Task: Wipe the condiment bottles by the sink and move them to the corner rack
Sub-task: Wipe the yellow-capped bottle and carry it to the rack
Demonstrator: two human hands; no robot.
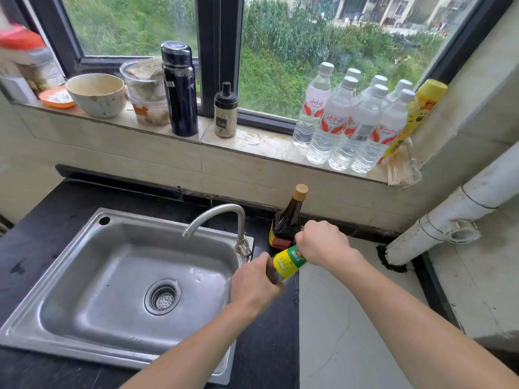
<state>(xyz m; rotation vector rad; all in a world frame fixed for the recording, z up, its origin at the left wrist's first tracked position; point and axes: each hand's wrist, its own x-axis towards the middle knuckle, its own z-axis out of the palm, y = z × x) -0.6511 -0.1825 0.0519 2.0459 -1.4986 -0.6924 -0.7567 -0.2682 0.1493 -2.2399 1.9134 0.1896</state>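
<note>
Both my hands hold a dark condiment bottle with a yellow and green label (288, 262), tilted over the counter just right of the sink (84, 276). My left hand (254, 284) grips its lower body. My right hand (323, 242) is closed around its upper part, hiding the neck and cap. No cloth shows in either hand. Behind them a second dark sauce bottle with a tan cap (286, 217) stands upright against the back wall, beside the tap (224, 217).
The windowsill carries several water bottles (345, 122), a yellow bottle (412, 119), a small spice jar (225, 112), a black flask (179, 88), a bowl (97, 94) and plastic tubs. A white drain pipe (438, 220) slants down at the right. Pale countertop (351, 318) lies under my right arm.
</note>
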